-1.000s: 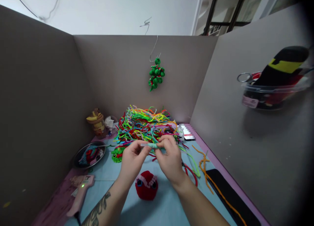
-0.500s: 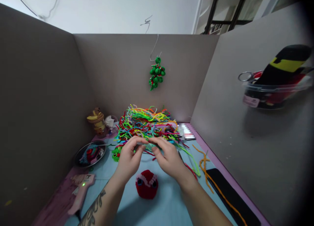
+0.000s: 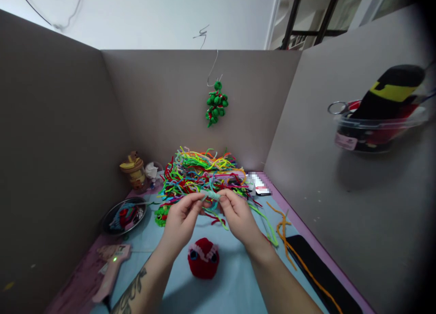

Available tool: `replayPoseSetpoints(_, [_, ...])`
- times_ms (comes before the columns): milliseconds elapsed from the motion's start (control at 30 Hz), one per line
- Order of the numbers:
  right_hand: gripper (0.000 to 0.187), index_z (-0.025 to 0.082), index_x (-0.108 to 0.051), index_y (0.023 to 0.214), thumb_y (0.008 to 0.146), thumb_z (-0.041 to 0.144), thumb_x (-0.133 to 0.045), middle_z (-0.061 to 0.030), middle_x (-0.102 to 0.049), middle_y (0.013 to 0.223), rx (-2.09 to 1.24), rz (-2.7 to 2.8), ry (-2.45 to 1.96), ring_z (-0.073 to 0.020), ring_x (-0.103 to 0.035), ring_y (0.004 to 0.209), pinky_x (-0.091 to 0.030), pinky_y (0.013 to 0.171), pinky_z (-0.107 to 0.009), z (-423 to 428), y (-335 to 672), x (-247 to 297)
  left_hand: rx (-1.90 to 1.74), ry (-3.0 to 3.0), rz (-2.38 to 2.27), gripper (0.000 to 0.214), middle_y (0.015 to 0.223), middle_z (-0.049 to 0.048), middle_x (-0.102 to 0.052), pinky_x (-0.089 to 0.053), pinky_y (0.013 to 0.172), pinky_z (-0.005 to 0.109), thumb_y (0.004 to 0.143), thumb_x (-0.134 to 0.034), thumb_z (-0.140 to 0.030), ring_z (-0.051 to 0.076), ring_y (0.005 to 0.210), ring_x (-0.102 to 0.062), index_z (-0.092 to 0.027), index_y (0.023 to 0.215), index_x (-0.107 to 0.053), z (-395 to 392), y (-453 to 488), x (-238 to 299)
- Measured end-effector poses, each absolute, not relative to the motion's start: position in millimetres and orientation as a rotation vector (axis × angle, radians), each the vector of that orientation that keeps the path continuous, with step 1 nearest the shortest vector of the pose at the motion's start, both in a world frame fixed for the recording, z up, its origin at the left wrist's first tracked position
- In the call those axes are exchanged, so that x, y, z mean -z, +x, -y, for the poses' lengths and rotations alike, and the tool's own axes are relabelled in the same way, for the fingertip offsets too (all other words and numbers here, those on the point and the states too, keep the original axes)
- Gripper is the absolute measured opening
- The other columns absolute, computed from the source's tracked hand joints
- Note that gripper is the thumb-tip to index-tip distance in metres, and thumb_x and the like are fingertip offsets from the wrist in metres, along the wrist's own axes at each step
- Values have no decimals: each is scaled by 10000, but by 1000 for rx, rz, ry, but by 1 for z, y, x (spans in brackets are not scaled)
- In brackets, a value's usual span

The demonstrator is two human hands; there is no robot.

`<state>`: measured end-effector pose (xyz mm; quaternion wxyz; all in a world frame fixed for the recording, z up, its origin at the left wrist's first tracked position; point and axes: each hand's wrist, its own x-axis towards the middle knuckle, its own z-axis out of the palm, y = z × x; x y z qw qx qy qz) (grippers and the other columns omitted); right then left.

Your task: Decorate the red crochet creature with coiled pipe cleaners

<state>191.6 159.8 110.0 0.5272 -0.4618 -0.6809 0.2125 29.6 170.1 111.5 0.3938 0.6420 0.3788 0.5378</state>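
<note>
A small light-green coil of yarn [image 3: 211,195] is stretched between my two hands, above the front of the yarn pile. My left hand [image 3: 184,217] pinches its left end between thumb and fingers. At the other end, my right hand [image 3: 237,215] grips it the same way, fingertips partly hidden. Below them on the blue cloth sits a red crocheted piece [image 3: 203,259] with two dark eyes and a pink wavy band. A green crocheted piece [image 3: 161,216] with an eye lies just left of my left hand.
Behind my hands is a heap of multicoloured yarn strands [image 3: 200,168]. A pink glue gun [image 3: 113,268] and a dark bowl [image 3: 124,216] are at left. Orange yarn [image 3: 284,225] crosses a black flat object [image 3: 320,268] at right. A clear tub [image 3: 371,131] hangs on the right panel.
Both hands have turned slightly and moved a little apart, so the light-green coil between them shows more fully. A strand now hangs below it.
</note>
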Motion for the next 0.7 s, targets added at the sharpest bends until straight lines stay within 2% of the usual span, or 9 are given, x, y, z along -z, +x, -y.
replayPoseSetpoints(100, [250, 184, -566, 796, 942, 288, -392, 14, -540, 640, -471, 1601, -1127, -131, -512, 590, -382, 532, -224, -160, 189, -109, -1346, 1659, -962, 194, 739, 39, -724, -513, 620, 252, 832, -576, -293, 153, 626, -636, -184, 965, -668, -168, 30, -113])
replayPoseSetpoints(300, [144, 180, -596, 867, 903, 210, -460, -30, -622, 797, -255, 1624, -1155, -169, -579, 755, -424, 672, -259, -160, 184, -108, -1345, 1627, -977, 165, 718, 30, -705, -505, 594, 236, 835, -572, -297, 144, 616, -624, -177, 923, -644, -166, 31, -114])
replayPoseSetpoints(533, [115, 190, -605, 897, 883, 176, -492, -44, -643, 837, -132, 1646, -1195, -193, -601, 803, -435, 711, -289, -158, 183, -106, -1352, 1615, -1017, 135, 727, 25, -684, -510, 590, 243, 807, -589, -295, 148, 624, -626, -178, 845, -644, -165, 33, -119])
replayPoseSetpoints(700, [83, 190, -603, 893, 867, 187, -524, -44, -637, 838, -88, 1646, -1218, -199, -599, 808, -435, 728, -298, -158, 183, -106, -1353, 1632, -1007, 135, 707, 15, -660, -497, 576, 232, 811, -582, -288, 140, 619, -611, -180, 862, -644, -164, 33, -119])
